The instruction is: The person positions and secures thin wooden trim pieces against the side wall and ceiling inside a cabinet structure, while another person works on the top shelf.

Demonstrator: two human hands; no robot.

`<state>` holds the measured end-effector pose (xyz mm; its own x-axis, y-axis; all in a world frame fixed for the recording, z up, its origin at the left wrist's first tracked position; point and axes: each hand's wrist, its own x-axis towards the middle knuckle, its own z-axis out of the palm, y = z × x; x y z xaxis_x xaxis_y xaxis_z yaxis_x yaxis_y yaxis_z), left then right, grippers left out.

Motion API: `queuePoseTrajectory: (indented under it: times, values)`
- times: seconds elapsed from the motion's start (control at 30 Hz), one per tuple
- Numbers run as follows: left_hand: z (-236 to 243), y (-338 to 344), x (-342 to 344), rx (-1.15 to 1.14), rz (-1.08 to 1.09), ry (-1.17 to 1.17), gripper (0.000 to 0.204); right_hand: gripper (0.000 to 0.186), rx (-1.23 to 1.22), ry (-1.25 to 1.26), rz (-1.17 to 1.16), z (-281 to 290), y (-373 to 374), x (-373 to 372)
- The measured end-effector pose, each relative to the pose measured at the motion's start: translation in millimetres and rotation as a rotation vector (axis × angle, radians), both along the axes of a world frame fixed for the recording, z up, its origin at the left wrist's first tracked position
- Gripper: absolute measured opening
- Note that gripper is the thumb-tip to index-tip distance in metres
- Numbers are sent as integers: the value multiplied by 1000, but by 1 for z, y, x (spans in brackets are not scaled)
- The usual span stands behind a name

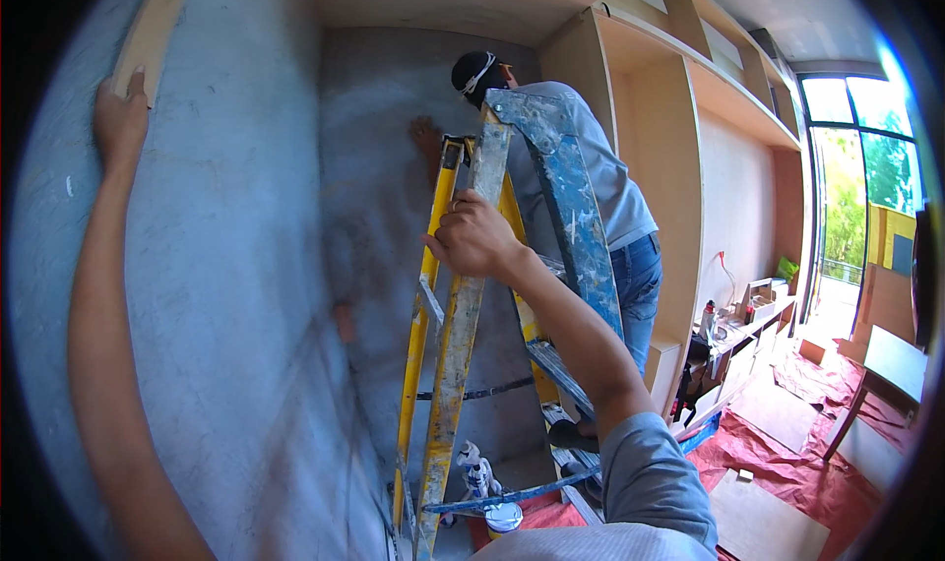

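Note:
My left hand [122,123] is raised at the far left. It grips the lower end of a pale wooden board [154,34], thumb on its face, beside the grey plastered wall [236,217]. The board's upper end runs out of view. My right hand [474,234] is closed around a side rail of a paint-spattered stepladder [448,394] with a worn blue top. How far the fingers wrap behind the rail is hidden. Both arms are stretched out, the left higher than the right.
Beyond the stepladder, a co-worker [591,167] in a grey shirt and jeans leans toward the back wall, one hand on it. Yellow ladder rails [418,335] stand there. A spray bottle [476,470] and a tub [505,518] are below. Wooden shelving [650,138] lines the right; red sheeting [768,443] covers the floor.

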<state>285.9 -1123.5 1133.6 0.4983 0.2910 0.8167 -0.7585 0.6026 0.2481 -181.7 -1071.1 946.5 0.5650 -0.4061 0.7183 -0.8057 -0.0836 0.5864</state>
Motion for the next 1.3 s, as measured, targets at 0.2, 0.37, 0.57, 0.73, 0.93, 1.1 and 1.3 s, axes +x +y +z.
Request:
queuePoseTrajectory:
  times: [0.2,0.37,0.57,0.73,0.93,1.1,1.3]
  values:
    - [1,3,3,16,37,15,60,51,-18,2,41,-1,-4,1]
    - [-3,9,-6,-15,-32,3,59,50,-26,4,28,-1,-3,-2]
    - [1,4,1,-66,0,-18,57,49,16,-17,-1,0,3,2]
    - [2,0,2,-84,9,-18,58,49,-6,-7,-21,0,2,-1]
    - [6,-8,6,-48,72,18,63,48,-37,16,56,-1,-1,-5]
    - [14,-14,19,-48,149,39,68,47,-76,35,108,-2,-8,-4]
    - [11,-16,20,-12,166,17,72,47,-59,38,78,0,-5,-5]
